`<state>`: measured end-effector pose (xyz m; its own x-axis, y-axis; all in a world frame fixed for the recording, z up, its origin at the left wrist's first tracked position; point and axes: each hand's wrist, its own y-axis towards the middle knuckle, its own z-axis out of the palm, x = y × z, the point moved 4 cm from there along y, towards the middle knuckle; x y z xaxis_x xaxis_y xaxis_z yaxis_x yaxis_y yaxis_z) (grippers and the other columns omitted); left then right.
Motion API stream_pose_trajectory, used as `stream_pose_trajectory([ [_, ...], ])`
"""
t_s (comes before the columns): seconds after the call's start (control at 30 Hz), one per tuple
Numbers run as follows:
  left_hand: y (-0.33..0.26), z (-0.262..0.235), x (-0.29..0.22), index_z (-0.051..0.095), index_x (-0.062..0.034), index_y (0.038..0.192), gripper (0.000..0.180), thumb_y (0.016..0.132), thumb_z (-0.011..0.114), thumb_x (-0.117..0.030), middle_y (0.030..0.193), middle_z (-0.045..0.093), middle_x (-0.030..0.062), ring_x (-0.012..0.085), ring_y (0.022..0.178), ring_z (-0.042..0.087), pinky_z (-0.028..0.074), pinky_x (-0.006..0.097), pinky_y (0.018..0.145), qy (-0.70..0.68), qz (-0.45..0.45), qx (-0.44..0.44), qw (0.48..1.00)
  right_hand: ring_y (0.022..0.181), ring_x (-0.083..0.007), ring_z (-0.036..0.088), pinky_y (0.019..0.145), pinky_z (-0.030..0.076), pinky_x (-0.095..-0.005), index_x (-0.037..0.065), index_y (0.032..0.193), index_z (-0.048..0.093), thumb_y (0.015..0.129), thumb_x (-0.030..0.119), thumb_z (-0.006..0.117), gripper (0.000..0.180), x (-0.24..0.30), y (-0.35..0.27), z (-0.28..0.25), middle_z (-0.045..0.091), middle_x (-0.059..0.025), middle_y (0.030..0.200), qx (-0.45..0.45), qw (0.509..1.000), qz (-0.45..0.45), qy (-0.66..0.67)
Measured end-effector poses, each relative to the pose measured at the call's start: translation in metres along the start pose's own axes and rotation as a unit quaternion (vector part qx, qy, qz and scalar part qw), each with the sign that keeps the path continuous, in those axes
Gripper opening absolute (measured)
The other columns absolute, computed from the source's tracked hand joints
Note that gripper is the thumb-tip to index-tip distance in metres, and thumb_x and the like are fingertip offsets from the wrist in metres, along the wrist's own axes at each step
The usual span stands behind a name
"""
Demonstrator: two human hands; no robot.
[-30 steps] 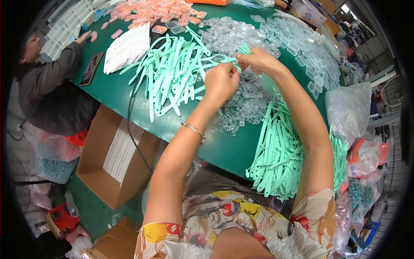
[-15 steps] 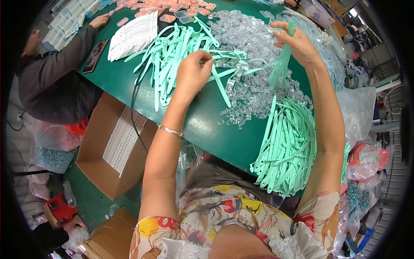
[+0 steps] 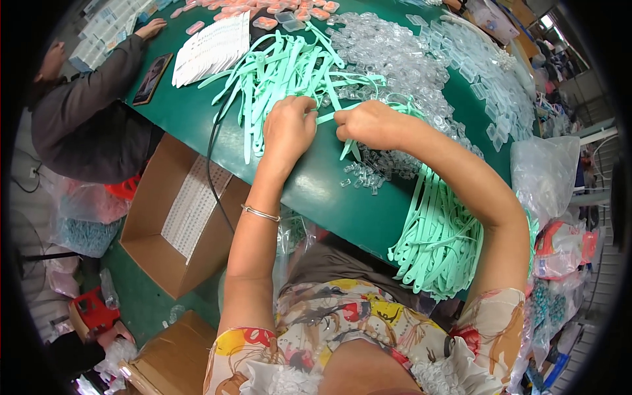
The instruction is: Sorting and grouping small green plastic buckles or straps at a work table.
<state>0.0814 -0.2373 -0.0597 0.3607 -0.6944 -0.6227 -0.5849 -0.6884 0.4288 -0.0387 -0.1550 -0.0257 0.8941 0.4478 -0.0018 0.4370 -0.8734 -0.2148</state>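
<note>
Between my two hands stretches a mint-green plastic strap [image 3: 325, 118]. My left hand [image 3: 289, 128] is closed on one end of it, fingertips pinched together. Closed around the other part is my right hand [image 3: 370, 125], which hides what lies in its fingers. Just beyond my left hand spreads a loose pile of mint-green straps [image 3: 280, 72]. Small clear plastic clips [image 3: 378, 49] lie heaped behind and beside my right hand. A neater stack of mint-green straps [image 3: 438, 240] rests at the table's near right edge, under my right forearm.
White printed cards [image 3: 214, 49] lie fanned at the far left, near a phone [image 3: 153, 79] and orange plastic cases [image 3: 265, 23]. A co-worker's sleeve [image 3: 92, 99] reaches in from the left. A black cable [image 3: 209, 155] hangs over the edge near an open cardboard box [image 3: 155, 263].
My right hand has come down and left from above the clips to beside my left hand, its fingers now closed. My left hand has moved slightly nearer me. The co-worker's hand is flatter.
</note>
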Motion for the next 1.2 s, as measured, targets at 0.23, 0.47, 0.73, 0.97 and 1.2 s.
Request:
stream_pose_trajectory([
  [0.23, 0.007, -0.002, 0.0, 0.063, -0.0044, 0.084, 0.011, 0.075, 0.063, -0.011, 0.08, 0.061, 0.01, 0.0274, 0.075, 0.058, 0.045, 0.037, 0.067, -0.018, 0.009, -0.006, 1.0, 0.068, -0.0263, 0.06, 0.056, 0.048, -0.0388, 0.007, 0.075, 0.059, 0.071, 0.012, 0.054, 0.008, 0.003, 0.004, 0.003, 0.052, -0.0067, 0.08, 0.001, 0.993, -0.099, -0.056],
  [0.47, 0.006, 0.004, -0.004, 0.063, -0.0049, 0.082, 0.01, 0.072, 0.063, -0.009, 0.078, 0.06, 0.0109, 0.0295, 0.078, 0.057, 0.045, 0.039, 0.068, 0.005, 0.028, -0.001, 1.0, 0.068, -0.0263, 0.058, 0.057, 0.048, -0.0388, 0.006, 0.078, 0.055, 0.072, 0.011, 0.053, 0.008, 0.002, 0.002, 0.011, 0.05, -0.0083, 0.079, 0.03, 0.983, -0.176, -0.05],
  [0.73, -0.002, 0.006, -0.006, 0.063, -0.0052, 0.08, 0.009, 0.071, 0.063, -0.008, 0.076, 0.059, 0.011, 0.0301, 0.078, 0.056, 0.045, 0.04, 0.067, -0.012, 0.037, -0.003, 0.999, 0.068, -0.0294, 0.058, 0.057, 0.046, -0.0419, 0.005, 0.081, 0.053, 0.073, 0.011, 0.054, 0.01, 0.001, -0.003, 0.006, 0.051, -0.0106, 0.082, 0.064, 0.974, -0.202, -0.083],
  [0.97, 0.006, 0.007, -0.002, 0.062, -0.0026, 0.084, 0.011, 0.074, 0.063, -0.007, 0.077, 0.06, 0.0115, 0.0263, 0.073, 0.058, 0.046, 0.035, 0.066, -0.036, 0.054, -0.003, 0.998, 0.074, -0.0223, 0.056, 0.066, 0.046, -0.0361, 0.006, 0.09, 0.057, 0.08, 0.016, 0.059, 0.014, -0.047, -0.016, -0.022, 0.057, -0.0059, 0.083, -0.208, 0.932, 0.027, 0.295],
  [1.2, 0.033, 0.045, -0.022, 0.064, -0.0044, 0.083, 0.016, 0.072, 0.065, -0.016, 0.08, 0.063, 0.0117, 0.0284, 0.075, 0.059, 0.047, 0.038, 0.066, -0.07, 0.043, 0.075, 0.994, 0.063, -0.0039, 0.045, 0.054, 0.035, -0.0204, 0.008, 0.1, 0.055, 0.087, 0.023, 0.056, 0.02, -0.12, -0.074, -0.077, 0.055, 0.0028, 0.075, -0.463, 0.676, 0.146, 0.555],
])
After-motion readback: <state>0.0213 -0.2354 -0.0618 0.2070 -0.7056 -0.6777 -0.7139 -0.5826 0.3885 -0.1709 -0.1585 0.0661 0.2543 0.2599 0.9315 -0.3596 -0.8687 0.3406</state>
